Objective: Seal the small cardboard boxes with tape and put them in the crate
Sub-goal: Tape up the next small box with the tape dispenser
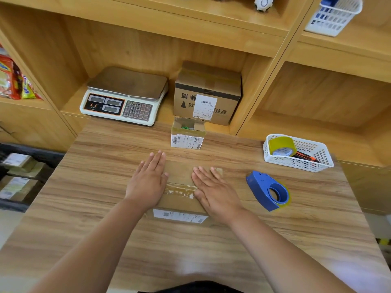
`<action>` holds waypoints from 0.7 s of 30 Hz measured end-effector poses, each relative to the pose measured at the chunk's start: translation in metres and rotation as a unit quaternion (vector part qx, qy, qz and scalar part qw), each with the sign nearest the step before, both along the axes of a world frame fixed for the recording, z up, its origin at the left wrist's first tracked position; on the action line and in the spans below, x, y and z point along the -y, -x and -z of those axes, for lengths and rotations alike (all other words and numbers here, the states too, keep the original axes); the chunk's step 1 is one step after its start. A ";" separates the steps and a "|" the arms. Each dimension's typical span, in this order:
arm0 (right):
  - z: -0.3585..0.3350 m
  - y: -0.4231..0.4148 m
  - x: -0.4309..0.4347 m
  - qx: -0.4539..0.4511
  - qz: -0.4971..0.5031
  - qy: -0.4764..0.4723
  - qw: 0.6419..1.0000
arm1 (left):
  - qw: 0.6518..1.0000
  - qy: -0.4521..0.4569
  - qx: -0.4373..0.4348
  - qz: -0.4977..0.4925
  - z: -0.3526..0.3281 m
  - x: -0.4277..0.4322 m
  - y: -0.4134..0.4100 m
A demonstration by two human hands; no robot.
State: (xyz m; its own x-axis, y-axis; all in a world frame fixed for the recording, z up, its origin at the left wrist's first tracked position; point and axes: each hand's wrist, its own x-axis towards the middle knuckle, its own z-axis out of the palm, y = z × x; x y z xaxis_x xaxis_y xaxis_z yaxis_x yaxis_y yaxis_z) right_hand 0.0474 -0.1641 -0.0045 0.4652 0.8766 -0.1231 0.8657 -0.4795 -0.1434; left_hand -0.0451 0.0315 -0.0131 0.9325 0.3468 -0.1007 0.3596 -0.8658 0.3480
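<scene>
A small cardboard box (180,188) lies on the wooden table (95,187) in front of me, with a strip of clear tape across its closed top and a white label on its near side. My left hand (148,181) presses flat on the box's left part, fingers straight. My right hand (213,190) presses flat on its right part. A blue tape dispenser (267,190) lies on the table to the right of the box. A second small box (187,133) stands farther back, its top flaps open. The dark crate (23,149) at the left holds several taped boxes.
A white basket (317,159) at the right holds a roll of yellowish tape (282,145) and an orange-black cutter. On the shelf behind stand a weighing scale (124,96) and a larger cardboard box (207,94). Snack packets (12,79) fill a shelf at far left.
</scene>
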 end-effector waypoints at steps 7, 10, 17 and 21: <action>-0.001 0.005 0.029 0.014 0.145 0.000 0.989 | 1.000 0.019 0.001 0.023 -0.001 -0.004 0.003; 0.002 0.007 0.031 0.037 0.169 0.019 0.985 | 0.999 0.008 -0.001 0.036 -0.003 -0.004 0.004; -0.013 0.006 0.026 -0.064 0.140 0.028 0.988 | 0.968 -0.160 -0.084 0.174 -0.014 0.001 0.001; -0.014 0.007 0.021 -0.093 0.141 0.074 0.983 | 0.952 -0.173 -0.135 0.214 -0.022 0.004 -0.006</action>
State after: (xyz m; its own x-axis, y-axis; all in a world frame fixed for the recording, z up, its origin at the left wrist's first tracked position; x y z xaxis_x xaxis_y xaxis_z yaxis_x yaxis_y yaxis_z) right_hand 0.0400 -0.1855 0.0091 0.6447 0.6819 -0.3455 0.6601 -0.7245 -0.1982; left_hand -0.0395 0.0276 0.0086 0.9519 -0.0032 -0.3065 -0.0161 -0.9991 -0.0395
